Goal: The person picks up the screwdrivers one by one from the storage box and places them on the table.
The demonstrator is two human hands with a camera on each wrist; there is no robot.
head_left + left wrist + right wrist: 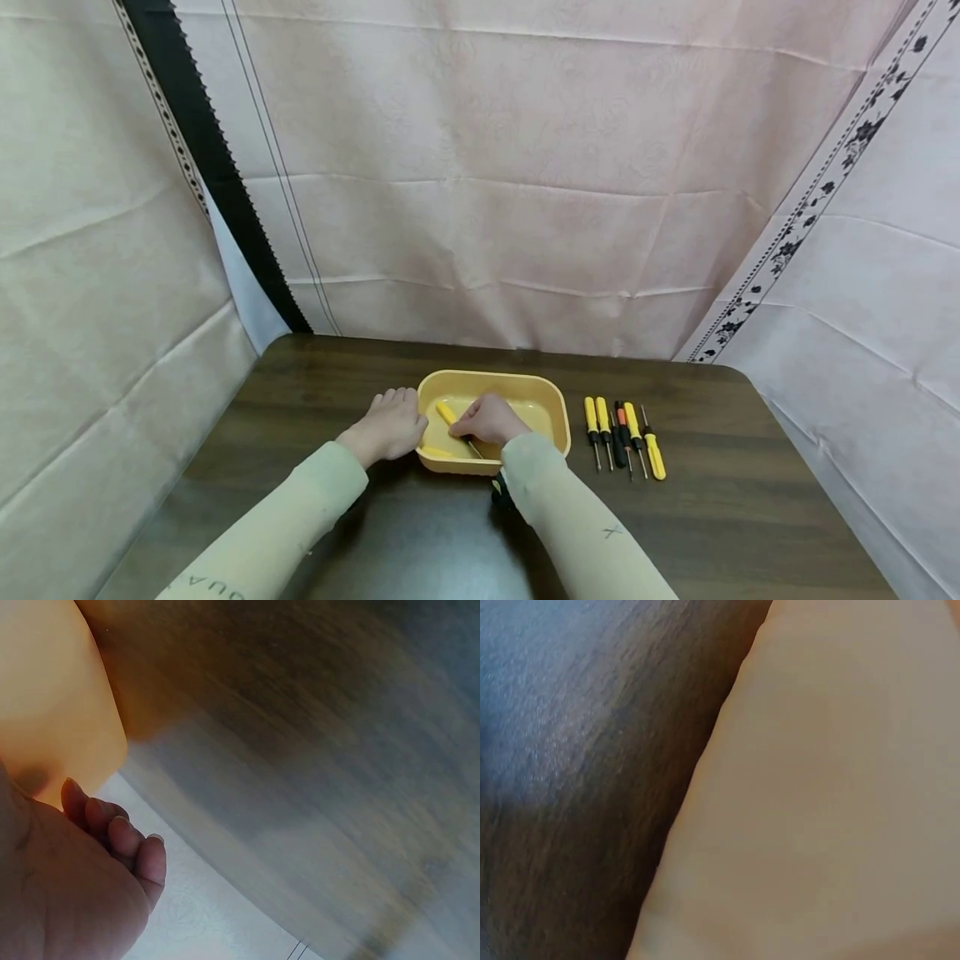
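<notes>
A yellow plastic tray stands on the dark table. The left hand rests against its left end, the thumb side at the rim. In the left wrist view the fingers of that hand are loosely bent beside the tray's outer wall. Inside the tray, the right hand pinches a screwdriver with a yellow handle near the middle; its shaft points down and to the right. Another yellow handle lies by the tray's near left corner. The right wrist view shows no fingers, just the tray's pale wall.
Right of the tray several screwdrivers lie side by side, most with yellow handles up; the rightmost one has its handle toward the person. The wooden table is bordered by pale cloth hangings.
</notes>
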